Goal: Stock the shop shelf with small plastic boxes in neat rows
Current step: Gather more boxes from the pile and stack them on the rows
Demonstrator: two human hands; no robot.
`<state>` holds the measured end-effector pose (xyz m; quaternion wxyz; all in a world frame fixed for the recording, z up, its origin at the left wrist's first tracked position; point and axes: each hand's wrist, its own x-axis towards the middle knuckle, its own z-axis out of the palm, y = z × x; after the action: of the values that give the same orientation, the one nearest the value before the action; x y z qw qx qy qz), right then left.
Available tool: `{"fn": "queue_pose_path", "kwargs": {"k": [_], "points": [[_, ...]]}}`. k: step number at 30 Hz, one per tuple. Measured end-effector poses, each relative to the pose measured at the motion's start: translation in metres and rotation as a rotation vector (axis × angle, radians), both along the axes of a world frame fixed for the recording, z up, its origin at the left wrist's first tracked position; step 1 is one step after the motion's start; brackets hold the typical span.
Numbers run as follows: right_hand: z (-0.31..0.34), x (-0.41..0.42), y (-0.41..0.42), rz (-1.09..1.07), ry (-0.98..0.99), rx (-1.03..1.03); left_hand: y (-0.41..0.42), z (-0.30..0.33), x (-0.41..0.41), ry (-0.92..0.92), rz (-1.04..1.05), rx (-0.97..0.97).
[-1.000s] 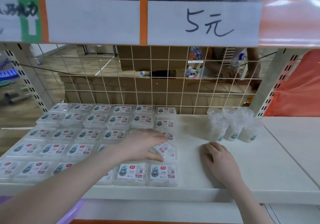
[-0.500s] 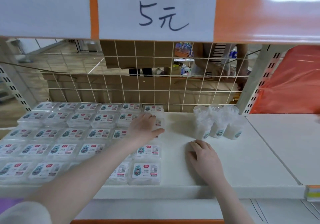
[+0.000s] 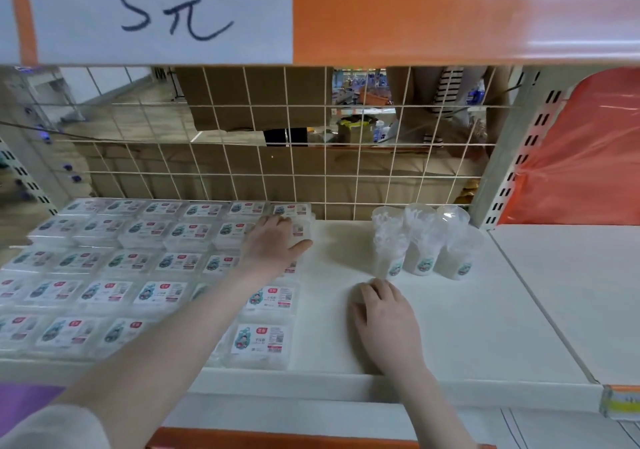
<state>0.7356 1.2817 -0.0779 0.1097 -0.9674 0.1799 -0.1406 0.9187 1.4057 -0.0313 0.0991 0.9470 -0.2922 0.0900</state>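
Note:
Small clear plastic boxes [image 3: 162, 292] with white printed labels lie in several neat rows on the left half of the white shelf [image 3: 478, 313]. My left hand [image 3: 273, 244] reaches to the back of the right-most column and grips a box [image 3: 301, 228] there, thumb on its right side. In front of it the same column holds two more boxes [image 3: 263, 339] near the shelf's front edge. My right hand [image 3: 384, 320] rests palm down on the bare shelf to the right of the boxes, fingers loosely curled, holding nothing.
Three clear tubs of white items [image 3: 419, 247] stand at the back right. A white wire grid [image 3: 291, 157] closes the back. An orange rail with a "5元" paper sign [image 3: 162, 12] hangs overhead. A perforated upright [image 3: 509, 157] and a further shelf board [image 3: 575, 275] lie right.
My left hand moved from the middle of the right-most column to its back end, carrying a box there. The right hand stayed on the shelf. The camera came closer.

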Motion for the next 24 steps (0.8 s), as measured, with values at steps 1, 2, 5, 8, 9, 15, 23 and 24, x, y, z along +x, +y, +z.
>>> {"fn": "queue_pose_path", "kwargs": {"k": [1, 2, 5, 8, 9, 15, 23, 24], "points": [[0.0, 0.0, 0.0, 0.001, 0.005, -0.006, -0.001, 0.001, -0.001, 0.005, 0.005, 0.003], [0.0, -0.001, 0.0, -0.001, 0.007, -0.001, -0.001, 0.002, -0.002, 0.008, 0.008, 0.008], [0.002, -0.006, 0.004, -0.024, 0.014, 0.02, -0.002, 0.006, -0.004, 0.015, 0.008, 0.012], [0.002, -0.017, 0.008, -0.062, -0.005, 0.035, -0.001, 0.007, -0.006, 0.019, 0.006, 0.005], [0.003, -0.021, 0.009, -0.084, -0.01, 0.038, 0.0, 0.008, -0.006, 0.019, 0.003, 0.003], [0.008, -0.042, 0.025, -0.3, -0.013, 0.06, 0.008, 0.004, 0.0, 0.021, -0.067, -0.013], [0.017, -0.08, 0.047, -0.638, -0.072, 0.065, 0.033, -0.009, -0.008, -0.024, -0.315, -0.091], [0.018, -0.087, 0.049, -0.673, -0.08, 0.068, 0.037, -0.01, -0.013, -0.043, -0.348, -0.084]]}}
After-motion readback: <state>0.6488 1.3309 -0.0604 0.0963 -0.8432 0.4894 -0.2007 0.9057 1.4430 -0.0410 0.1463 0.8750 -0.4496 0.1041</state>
